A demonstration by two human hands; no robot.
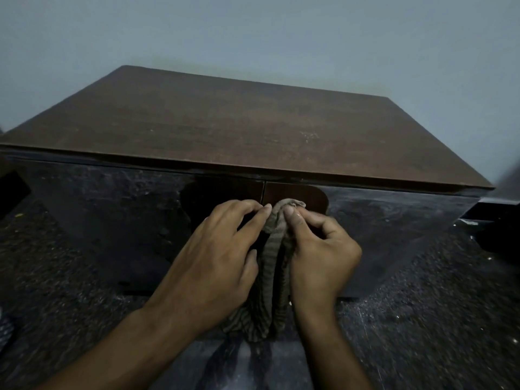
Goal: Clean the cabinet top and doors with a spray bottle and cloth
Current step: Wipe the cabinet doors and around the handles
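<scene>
A low cabinet stands against the wall, with a brown wooden top [225,130] and two glossy dark doors [112,209] that meet at a centre seam. A striped grey-brown cloth [273,260] hangs folded in front of that seam. My right hand [318,249] pinches the cloth's upper fold between thumb and fingers. My left hand [219,257] lies against the cloth's left side, fingertips touching its top edge. Both hands are level with the doors' brown handle cut-outs [295,192]. No spray bottle is in view.
A pale blue-grey wall [253,38] rises behind the cabinet. The dark speckled floor [422,319] spreads on both sides, with small white flecks at the right. A dark object [495,218] sits low at the right edge, another at the far left.
</scene>
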